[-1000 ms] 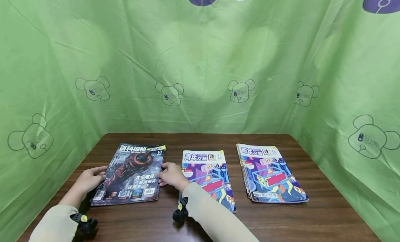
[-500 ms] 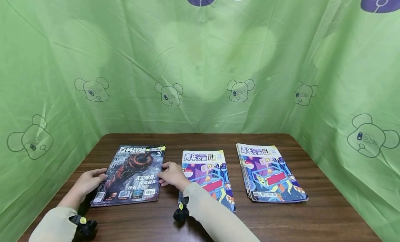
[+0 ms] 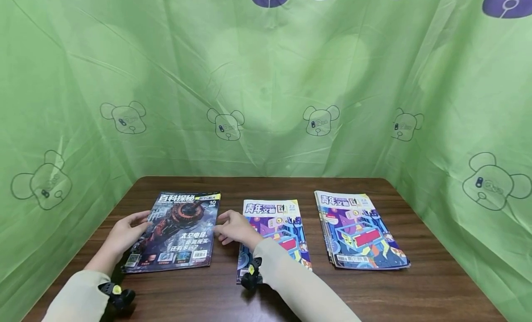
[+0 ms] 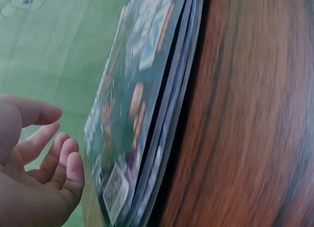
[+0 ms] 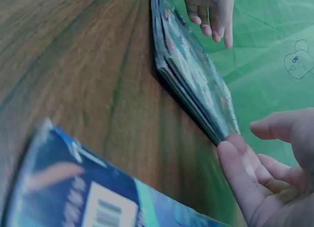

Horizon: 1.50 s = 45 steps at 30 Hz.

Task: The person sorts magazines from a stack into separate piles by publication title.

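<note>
A stack of dark science magazines (image 3: 178,232) with a robotic-looking cover lies at the left of the table. My left hand (image 3: 126,234) hovers by its left edge, and the left wrist view shows the loosely bent fingers (image 4: 74,168) apart from the stack. On the other side, my right hand (image 3: 236,227) has its thumb and fingers spread near the stack's right edge. One right fingertip is close to a stack corner in the right wrist view; I cannot tell if it touches. Below the right forearm lies a purple magazine stack (image 3: 270,220), partly covered by the sleeve.
Another stack of purple magazines (image 3: 361,234), its lower copies slightly fanned at the left, lies on the right of the brown wooden table (image 3: 374,294). Green cloth (image 3: 266,82) with bear outlines hangs behind and at both sides.
Both hands have loosened from the dark stack's edges. The left has risen slightly and moved right, over the edge; the right has drawn a little to the right. The stack is nearly unmoved.
</note>
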Each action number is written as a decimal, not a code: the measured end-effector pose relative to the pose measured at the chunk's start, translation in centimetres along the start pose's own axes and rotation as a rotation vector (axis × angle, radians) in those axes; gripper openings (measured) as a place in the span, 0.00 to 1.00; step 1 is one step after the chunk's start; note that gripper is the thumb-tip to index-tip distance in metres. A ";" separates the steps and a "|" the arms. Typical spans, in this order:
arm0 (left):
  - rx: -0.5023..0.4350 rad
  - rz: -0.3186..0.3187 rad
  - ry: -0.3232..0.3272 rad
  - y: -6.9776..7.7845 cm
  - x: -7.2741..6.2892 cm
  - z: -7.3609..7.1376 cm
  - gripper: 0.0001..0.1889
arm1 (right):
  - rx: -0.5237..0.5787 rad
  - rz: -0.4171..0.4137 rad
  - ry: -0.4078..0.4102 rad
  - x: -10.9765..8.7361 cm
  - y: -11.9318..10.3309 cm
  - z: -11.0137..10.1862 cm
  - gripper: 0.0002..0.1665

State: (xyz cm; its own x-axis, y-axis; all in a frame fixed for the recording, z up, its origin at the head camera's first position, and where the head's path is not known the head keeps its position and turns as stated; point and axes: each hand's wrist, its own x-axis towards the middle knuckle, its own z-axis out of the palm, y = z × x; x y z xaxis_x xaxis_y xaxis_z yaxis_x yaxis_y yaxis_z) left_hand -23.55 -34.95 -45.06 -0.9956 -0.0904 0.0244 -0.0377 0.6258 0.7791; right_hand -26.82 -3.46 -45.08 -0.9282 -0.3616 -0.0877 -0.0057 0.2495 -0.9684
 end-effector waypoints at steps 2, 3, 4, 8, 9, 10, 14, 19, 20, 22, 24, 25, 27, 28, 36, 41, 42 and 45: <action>-0.017 0.020 -0.012 0.6 0.0 0.4 0.29 | -0.020 -0.012 -0.009 -0.1 -0.1 -0.5 0.23; -0.025 0.032 -0.014 0.8 0.0 0.7 0.29 | -0.032 -0.018 -0.010 -0.2 -0.1 -0.7 0.23; -0.033 0.050 -0.017 1.1 -0.1 1.0 0.29 | -0.039 -0.027 -0.011 -0.2 -0.1 -0.9 0.23; -0.063 0.102 -0.032 2.4 -0.2 2.2 0.27 | -0.067 -0.047 -0.006 -0.6 -0.1 -1.9 0.23; -0.052 0.115 -0.039 2.8 -0.2 2.4 0.27 | -0.076 -0.049 -0.007 -0.7 0.0 -2.1 0.23; -0.045 0.124 -0.050 3.2 -0.2 2.6 0.27 | -0.084 -0.049 -0.011 -0.9 0.0 -2.4 0.24; -0.062 0.136 -0.090 4.4 -0.4 3.5 0.27 | -0.104 -0.036 -0.030 -1.5 0.1 -3.5 0.25; -0.110 0.145 -0.126 5.3 -0.6 5.0 0.26 | -0.127 -0.021 -0.040 -2.1 0.4 -4.4 0.24; -0.121 0.145 -0.136 5.4 -0.6 5.3 0.26 | -0.138 -0.017 -0.044 -2.3 0.4 -4.6 0.24; -0.144 0.140 -0.157 5.6 -0.7 5.9 0.27 | -0.157 -0.009 -0.050 -2.6 0.6 -5.0 0.24; -0.169 0.136 -0.173 5.8 -0.8 6.4 0.27 | -0.173 -0.008 -0.053 -2.8 0.8 -5.5 0.24; -0.185 0.133 -0.185 5.9 -0.8 6.6 0.27 | -0.177 -0.010 -0.055 -3.0 0.9 -5.8 0.24; -0.210 0.137 -0.207 6.1 -0.8 7.0 0.28 | -0.190 -0.012 -0.056 -3.4 1.2 -6.3 0.25; -0.223 0.141 -0.220 6.2 -0.8 7.2 0.28 | -0.194 -0.012 -0.057 -3.6 1.3 -6.7 0.25; -0.299 0.133 -0.265 7.5 -0.9 8.5 0.28 | -0.234 0.008 -0.055 -5.3 2.5 -9.7 0.24; -0.342 0.149 -0.318 8.2 -1.0 9.3 0.28 | -0.221 0.017 -0.058 -6.3 3.2 -11.8 0.24; -0.352 0.151 -0.329 8.4 -1.1 9.5 0.28 | -0.217 0.021 -0.057 -6.5 3.4 -12.2 0.24; -0.385 0.156 -0.369 8.7 -1.2 10.1 0.28 | -0.235 0.032 -0.047 -7.2 3.8 -13.3 0.24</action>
State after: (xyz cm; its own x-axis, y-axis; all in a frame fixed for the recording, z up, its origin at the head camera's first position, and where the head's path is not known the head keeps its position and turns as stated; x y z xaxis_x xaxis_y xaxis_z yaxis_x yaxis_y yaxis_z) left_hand -23.52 -21.59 -44.68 -0.9536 0.3011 -0.0091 0.0779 0.2757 0.9581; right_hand -25.12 12.04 -44.99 -0.9111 -0.3900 -0.1333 -0.0680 0.4614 -0.8846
